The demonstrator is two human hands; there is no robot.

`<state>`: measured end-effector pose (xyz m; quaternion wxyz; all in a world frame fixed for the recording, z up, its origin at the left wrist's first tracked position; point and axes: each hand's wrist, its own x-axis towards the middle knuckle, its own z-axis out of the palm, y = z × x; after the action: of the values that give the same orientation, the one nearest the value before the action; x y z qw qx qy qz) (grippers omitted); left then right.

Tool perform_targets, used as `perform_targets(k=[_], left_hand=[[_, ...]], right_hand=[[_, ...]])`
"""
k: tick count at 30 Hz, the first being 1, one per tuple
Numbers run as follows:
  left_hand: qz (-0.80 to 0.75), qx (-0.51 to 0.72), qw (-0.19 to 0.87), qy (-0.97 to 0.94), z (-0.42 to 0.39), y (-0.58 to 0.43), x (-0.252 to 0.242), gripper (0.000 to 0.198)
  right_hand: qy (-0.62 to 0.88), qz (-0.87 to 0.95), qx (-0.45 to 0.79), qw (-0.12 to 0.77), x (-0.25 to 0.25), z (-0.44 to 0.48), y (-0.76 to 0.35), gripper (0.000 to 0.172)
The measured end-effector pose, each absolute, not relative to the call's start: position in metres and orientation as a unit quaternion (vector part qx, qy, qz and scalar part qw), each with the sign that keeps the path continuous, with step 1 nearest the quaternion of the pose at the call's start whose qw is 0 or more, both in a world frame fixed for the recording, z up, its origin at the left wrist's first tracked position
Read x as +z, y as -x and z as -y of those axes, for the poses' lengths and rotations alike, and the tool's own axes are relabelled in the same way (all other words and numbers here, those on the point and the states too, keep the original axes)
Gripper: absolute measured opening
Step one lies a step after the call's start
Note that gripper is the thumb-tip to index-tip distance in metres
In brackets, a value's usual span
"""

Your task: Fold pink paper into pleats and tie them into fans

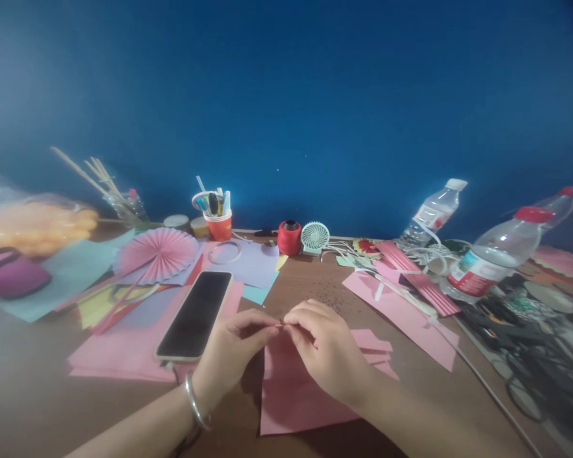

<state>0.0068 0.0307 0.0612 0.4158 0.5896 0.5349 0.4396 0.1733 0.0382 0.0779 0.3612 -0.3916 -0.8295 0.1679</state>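
My left hand (pixel 241 343) and my right hand (pixel 322 346) meet fingertip to fingertip over a pink paper sheet (pixel 291 401). Both pinch a tiny pinkish piece (pixel 281 326), mostly covered by the fingers; its kind is too small to make out. Beside my left wrist lies a smartphone (pixel 195 315) with a dark screen, on a stack of pink paper (pixel 119 356). Narrow pink paper pieces (pixel 375 346) stick out from behind my right hand. Small dark specks (pixel 327 296) are scattered on the table beyond the fingers.
A pink folded-paper rosette (pixel 157 254) lies back left, near a red pen cup (pixel 218 226). A red spool (pixel 290 238) and small fan (pixel 315 236) stand by the wall. Plastic bottles (pixel 496 254), cables and pleated pink paper (pixel 417 277) crowd the right side.
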Motion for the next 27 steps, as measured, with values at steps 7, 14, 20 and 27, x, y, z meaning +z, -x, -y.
perform_targets(k=[7,14,20,27], left_hand=[[-0.521,0.458,0.391,-0.605,-0.029,-0.005,0.060,0.004],[-0.525,0.471,0.363,-0.609,-0.028,-0.003,0.062,0.006],[-0.549,0.457,0.398,-0.576,-0.034,-0.004,0.061,0.012],[-0.553,0.439,0.482,-0.518,-0.038,-0.008,0.047,0.013]], right_hand=[[0.360,0.838,0.126,0.390,0.073,-0.035,-0.172,0.015],[0.379,0.851,0.125,0.342,0.079,-0.041,-0.174,0.016],[0.449,0.845,0.211,0.201,0.097,-0.055,-0.196,0.014],[0.403,0.898,0.135,0.111,0.094,-0.060,-0.202,0.018]])
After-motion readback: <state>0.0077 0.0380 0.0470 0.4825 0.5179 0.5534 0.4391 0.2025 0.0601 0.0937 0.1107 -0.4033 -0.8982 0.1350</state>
